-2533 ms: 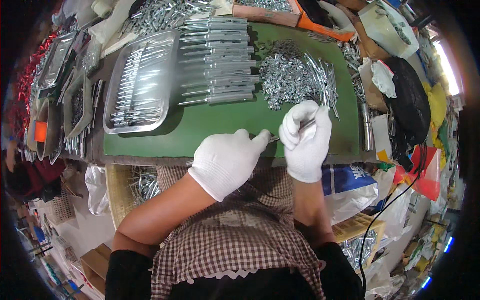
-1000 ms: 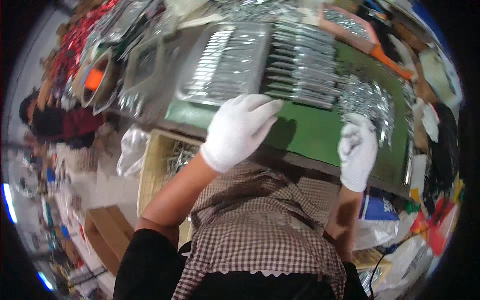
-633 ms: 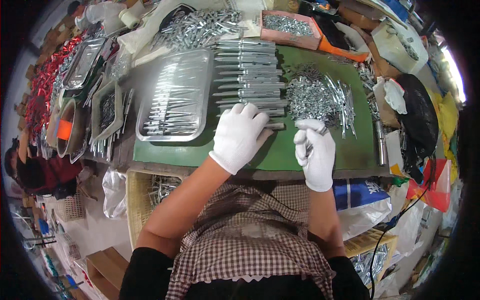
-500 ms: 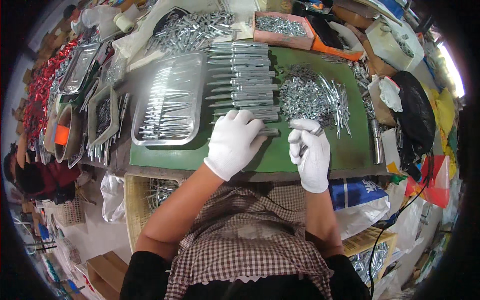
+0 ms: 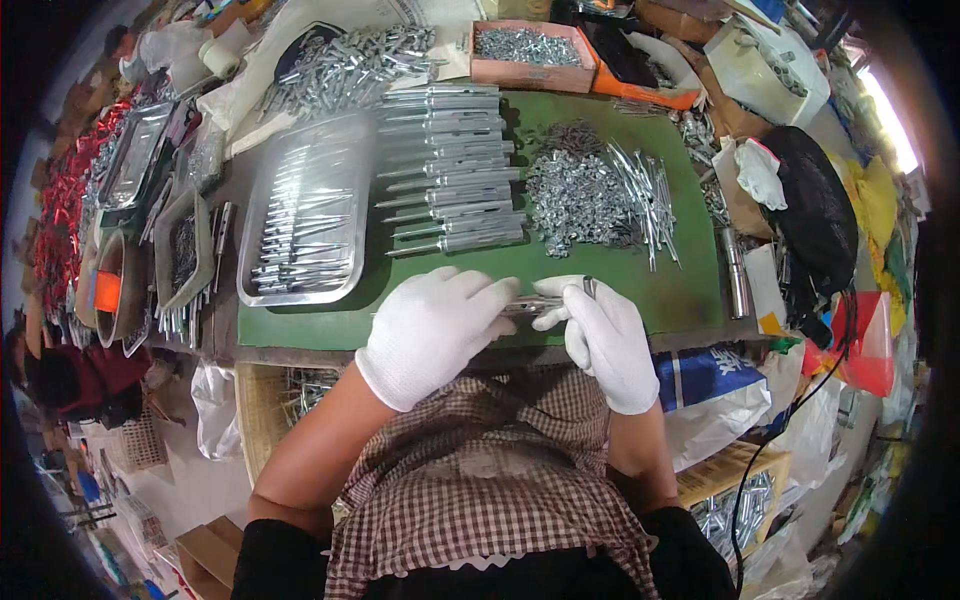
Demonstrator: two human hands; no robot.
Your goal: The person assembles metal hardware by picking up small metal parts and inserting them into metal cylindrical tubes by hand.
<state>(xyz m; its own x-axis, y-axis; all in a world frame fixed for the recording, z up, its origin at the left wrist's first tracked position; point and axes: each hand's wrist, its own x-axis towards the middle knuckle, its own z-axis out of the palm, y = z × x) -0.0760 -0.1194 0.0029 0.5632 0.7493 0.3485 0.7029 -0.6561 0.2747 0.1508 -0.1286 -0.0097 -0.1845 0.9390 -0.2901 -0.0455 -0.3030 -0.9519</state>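
Observation:
My white-gloved left hand (image 5: 440, 330) is closed round a slim silver metal tube (image 5: 528, 304), its fingers hiding much of it. My gloved right hand (image 5: 605, 335) is at the tube's right end, thumb and fingers closed, with a small metal piece (image 5: 589, 287) showing between them. Both hands are over the near edge of the green work mat (image 5: 300, 325). Beyond them lies a column of similar tubes with thin pointed rods (image 5: 455, 215). A heap of small shiny metal fittings (image 5: 570, 200) sits right of that column, beside a bundle of thin rods (image 5: 650, 210).
A clear plastic tray (image 5: 350, 285) with pointed rods lies on the left. Behind are a pile of metal tubes (image 5: 350, 65) and a pink box (image 5: 530, 75) of small parts. Grey bins (image 5: 205, 255) stand far left; a black bag (image 5: 815, 210) is at right.
My left hand has drawn back toward me from the column of tubes, bringing one tube along. My right hand has come down and left to meet its end. The view has shifted slightly.

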